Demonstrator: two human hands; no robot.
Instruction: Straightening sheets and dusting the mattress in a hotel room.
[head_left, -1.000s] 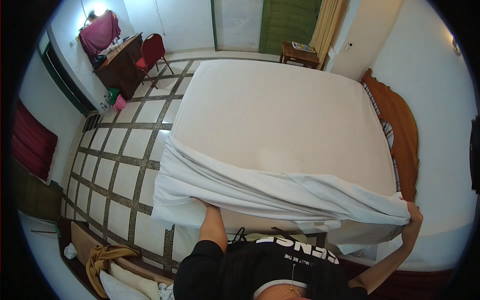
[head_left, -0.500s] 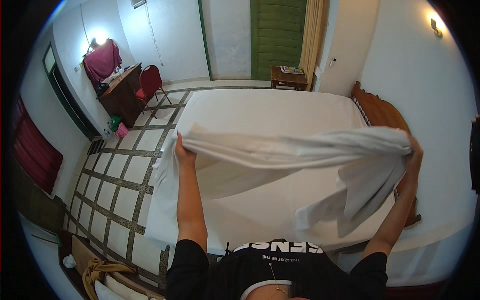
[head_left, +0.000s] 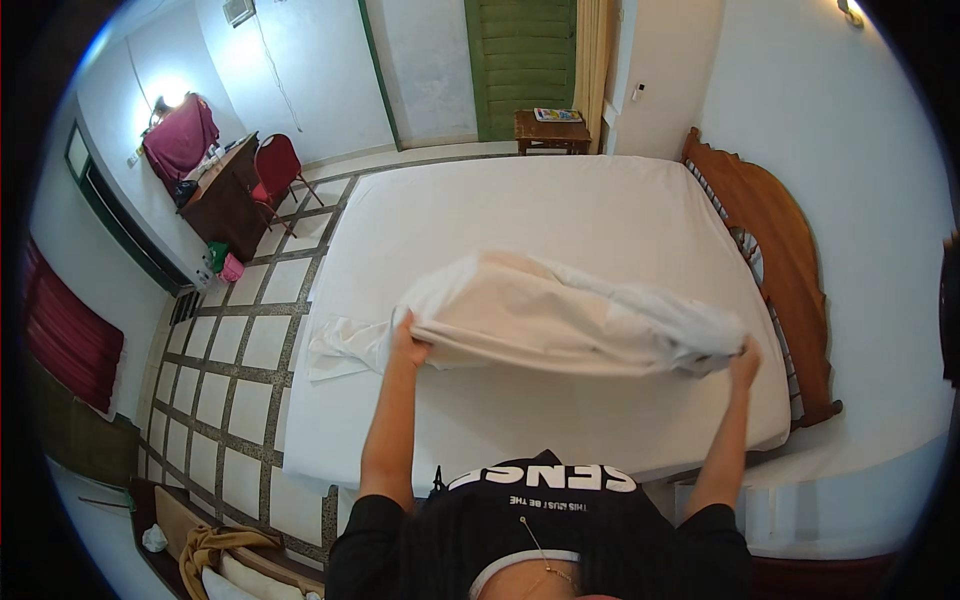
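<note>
A white bed sheet [head_left: 560, 315] is stretched between my two hands, bunched and billowing over the bed. My left hand [head_left: 410, 342] grips its near left edge, the fingers closed on the cloth. At the other end, my right hand [head_left: 743, 362] is closed round a gathered, slightly blurred part of the sheet. A loose tail of it trails out left of my left hand and lies on the mattress. Beneath is the large bed [head_left: 520, 200], its mattress wrapped in smooth white cloth.
A carved wooden headboard [head_left: 770, 230] borders the bed on the right. Past the far side stands a small wooden table [head_left: 552, 133]. At the far left are a red chair [head_left: 277, 172] and a desk [head_left: 222, 200]. A brown cloth [head_left: 215, 548] hangs over wooden furniture at lower left.
Both hands have come down and closer together, bringing the sheet lower toward the bed. The hanging fold near my right hand has been gathered up. The view has shifted slightly.
</note>
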